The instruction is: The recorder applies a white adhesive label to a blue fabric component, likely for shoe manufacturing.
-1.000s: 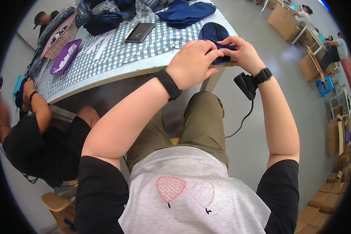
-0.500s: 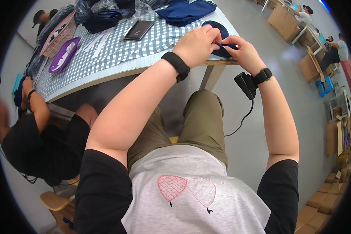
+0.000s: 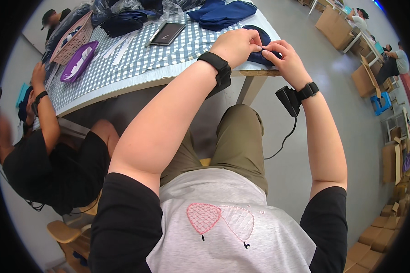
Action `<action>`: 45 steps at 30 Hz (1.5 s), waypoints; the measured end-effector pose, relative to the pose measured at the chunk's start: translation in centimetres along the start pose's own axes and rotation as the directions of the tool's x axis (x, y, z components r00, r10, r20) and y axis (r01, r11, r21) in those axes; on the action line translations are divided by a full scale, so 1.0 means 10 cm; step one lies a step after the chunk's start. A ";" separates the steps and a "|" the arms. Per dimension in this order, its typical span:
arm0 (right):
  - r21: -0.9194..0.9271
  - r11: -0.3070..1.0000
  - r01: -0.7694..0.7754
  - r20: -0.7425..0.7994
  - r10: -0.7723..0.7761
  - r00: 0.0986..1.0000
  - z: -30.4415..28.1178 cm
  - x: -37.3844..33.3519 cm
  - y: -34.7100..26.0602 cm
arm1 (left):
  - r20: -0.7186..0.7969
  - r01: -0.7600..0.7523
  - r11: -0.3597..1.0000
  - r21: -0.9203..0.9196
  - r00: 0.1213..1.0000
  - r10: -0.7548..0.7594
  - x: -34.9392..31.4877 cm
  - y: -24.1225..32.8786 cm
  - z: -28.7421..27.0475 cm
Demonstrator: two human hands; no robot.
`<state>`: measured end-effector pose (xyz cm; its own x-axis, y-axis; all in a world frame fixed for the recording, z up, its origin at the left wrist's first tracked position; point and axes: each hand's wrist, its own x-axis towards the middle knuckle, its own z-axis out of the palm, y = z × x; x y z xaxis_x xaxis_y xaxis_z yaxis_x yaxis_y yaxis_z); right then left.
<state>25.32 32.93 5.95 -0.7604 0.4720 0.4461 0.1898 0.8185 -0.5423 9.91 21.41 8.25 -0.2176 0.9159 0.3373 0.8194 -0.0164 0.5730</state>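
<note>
A: In the head view, what are your hands doing?

B: Your left hand is pinching, thumb and fingertips drawn together, and your right hand meets it with thumb and forefinger closed in much the same way. Both grip the navy cloth piece, which lies at the near right corner of the counter, partly covered by your fingers. Whether anything finer sits between the tips is too small to tell.

A: What could go wrong for you from here?

B: The cloth is right by the edge, so a pull toward your body could drag it over. Your bunched fingers may also hide a fold and let it slip out of line. Mind the cable hanging from the black device at your right wrist: a wide swing of that arm could tug it.

A: And what differs from a second ago?

B: Your left hand has come farther right, and its thumb, which stood out below, is now tucked in. Your right hand has barely shifted. To your left, the co-worker now has one hand reaching farther along.
</note>
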 end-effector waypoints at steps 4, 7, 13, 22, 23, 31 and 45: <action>-0.006 0.999 -0.036 0.000 0.036 0.999 0.03 0.05 0.04 | -0.037 0.021 0.999 -0.037 0.999 -0.022 0.04 -0.03 0.05; 0.040 0.997 -0.060 -0.043 0.062 0.997 0.07 0.06 0.09 | -0.033 0.062 0.998 -0.029 0.997 -0.063 0.07 -0.04 0.09; 0.122 0.967 -0.225 0.014 0.225 0.974 0.08 0.17 0.06 | -0.106 0.070 0.978 -0.194 0.990 -0.092 0.20 -0.22 0.18; 0.242 0.842 -0.483 0.188 0.447 0.874 0.08 0.33 0.16 | -0.037 0.240 0.955 -0.172 0.968 -0.250 0.35 -0.27 0.24; 0.224 0.843 -0.488 0.182 0.456 0.871 0.09 0.34 0.13 | -0.028 0.261 0.950 -0.172 0.962 -0.270 0.35 -0.27 0.25; 0.165 0.868 -0.468 0.228 0.428 0.874 0.07 0.38 0.19 | -0.094 0.159 0.987 0.025 0.983 -0.156 0.29 -0.18 0.25; 0.025 0.952 -0.304 0.059 0.302 0.951 0.15 0.36 0.26 | -0.084 -0.238 0.797 0.555 0.937 0.339 0.06 -0.02 0.21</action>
<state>22.18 36.27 5.09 -0.7025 0.6773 0.2185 0.3967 0.6276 -0.6700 10.77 22.85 6.77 0.0293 0.8190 0.5731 0.9992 -0.0087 -0.0386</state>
